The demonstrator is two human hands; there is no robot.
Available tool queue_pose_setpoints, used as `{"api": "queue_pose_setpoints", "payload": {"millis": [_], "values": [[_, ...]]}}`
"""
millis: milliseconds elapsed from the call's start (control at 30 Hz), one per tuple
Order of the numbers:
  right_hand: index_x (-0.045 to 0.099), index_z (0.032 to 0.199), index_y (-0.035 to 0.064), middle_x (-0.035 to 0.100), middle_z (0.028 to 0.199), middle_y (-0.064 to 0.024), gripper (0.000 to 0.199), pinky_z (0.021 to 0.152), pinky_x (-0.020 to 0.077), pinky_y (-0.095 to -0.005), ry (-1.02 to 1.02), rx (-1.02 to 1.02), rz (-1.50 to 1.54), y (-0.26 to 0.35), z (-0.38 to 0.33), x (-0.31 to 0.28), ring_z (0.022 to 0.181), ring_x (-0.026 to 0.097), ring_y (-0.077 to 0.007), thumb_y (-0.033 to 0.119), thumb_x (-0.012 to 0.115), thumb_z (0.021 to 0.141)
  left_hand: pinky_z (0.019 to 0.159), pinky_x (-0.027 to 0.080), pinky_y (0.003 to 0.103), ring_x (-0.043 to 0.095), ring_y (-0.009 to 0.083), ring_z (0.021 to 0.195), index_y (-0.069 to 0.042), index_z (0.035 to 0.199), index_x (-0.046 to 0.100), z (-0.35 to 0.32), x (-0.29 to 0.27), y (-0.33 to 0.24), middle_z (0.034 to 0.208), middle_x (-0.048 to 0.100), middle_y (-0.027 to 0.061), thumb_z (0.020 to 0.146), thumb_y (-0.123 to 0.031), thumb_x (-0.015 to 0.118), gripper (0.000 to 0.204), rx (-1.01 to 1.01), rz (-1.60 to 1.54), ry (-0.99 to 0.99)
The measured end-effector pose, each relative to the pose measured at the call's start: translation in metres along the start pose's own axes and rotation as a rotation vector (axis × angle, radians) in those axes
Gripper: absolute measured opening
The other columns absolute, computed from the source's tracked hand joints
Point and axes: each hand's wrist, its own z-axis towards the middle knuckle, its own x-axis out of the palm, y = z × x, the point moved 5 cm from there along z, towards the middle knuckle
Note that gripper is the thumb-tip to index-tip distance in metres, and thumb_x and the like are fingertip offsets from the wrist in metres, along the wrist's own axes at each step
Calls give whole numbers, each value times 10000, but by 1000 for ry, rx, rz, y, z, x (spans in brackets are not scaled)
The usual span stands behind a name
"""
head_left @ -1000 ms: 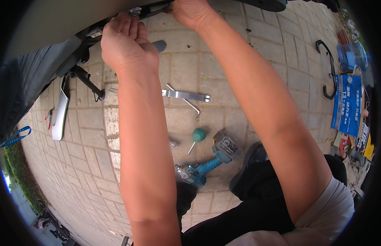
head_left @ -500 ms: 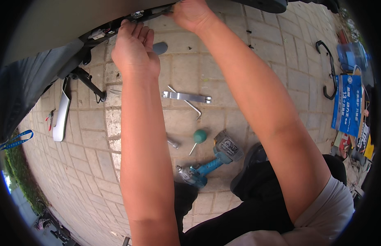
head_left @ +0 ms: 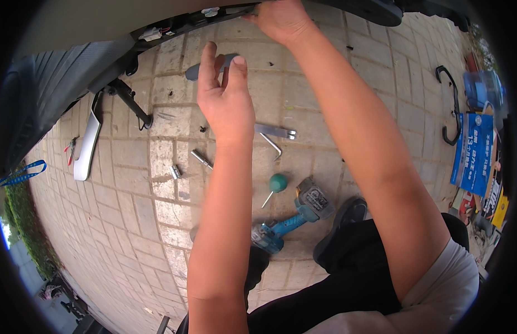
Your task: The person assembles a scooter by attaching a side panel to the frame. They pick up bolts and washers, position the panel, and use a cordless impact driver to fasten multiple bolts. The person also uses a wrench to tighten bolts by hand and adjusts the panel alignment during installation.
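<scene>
In the head view, the right hand (head_left: 280, 19) gripped the dark lower edge of the vehicle panel (head_left: 175, 25) at twelve o'clock, fingers curled onto it, while the left hand (head_left: 225, 97) hung spread and empty just below that edge, touching nothing. Bare brick paving (head_left: 130, 222) lay open toward eight o'clock, whereas at the centre a flat wrench (head_left: 275, 132), a hex key (head_left: 272, 146), a green-handled screwdriver (head_left: 276, 185) and a teal cordless driver (head_left: 292, 220) crowded between the forearms.

Rough matt stone paving (head_left: 130, 217), shiny metal wrench (head_left: 275, 132), glossy teal plastic drill (head_left: 292, 220), matt black plastic panel (head_left: 63, 78)
</scene>
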Motion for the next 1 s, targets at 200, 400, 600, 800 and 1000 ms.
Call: {"api": "queue_pose_setpoints", "payload": {"millis": [200,400,600,800,1000], "values": [[563,1071,140,586,1000,-2,380,808,424,-386,-130,27,-84,-10,-20,-19,933,533,-159,475,619,900,834,532,285,625,148,892,44,1222,580,-38,-143,49,1075,658,100,949,-178,623,354,-504,231,-160],[613,1144,22,652,945,-62,294,687,491,-334,-470,264,-381,-71,-111,-57,784,602,-172,126,606,869,799,518,307,664,193,884,27,1184,621,-18,-242,17,982,700,125,925,-184,616,334,-496,1098,500],[627,1118,6,665,940,-115,260,721,507,-343,-98,431,-903,-151,-169,-25,825,634,-210,113,540,898,807,526,346,682,266,914,9,1106,657,-59,-316,-93,987,701,181,890,-220,645,315,-717,1299,751],[640,1108,47,682,987,-158,240,756,512,-379,-79,327,-1174,-150,-181,-7,879,650,-286,139,536,912,832,509,320,664,205,921,24,1147,639,-62,-311,-27,990,704,155,922,-227,633,337,-743,1115,548],[662,982,41,675,992,-179,197,774,519,-443,406,416,-1534,-142,-224,2,909,649,-348,180,586,865,769,526,361,665,280,829,-20,1098,661,-55,-248,42,962,687,150,871,-158,656,266,-356,1072,835]]}}
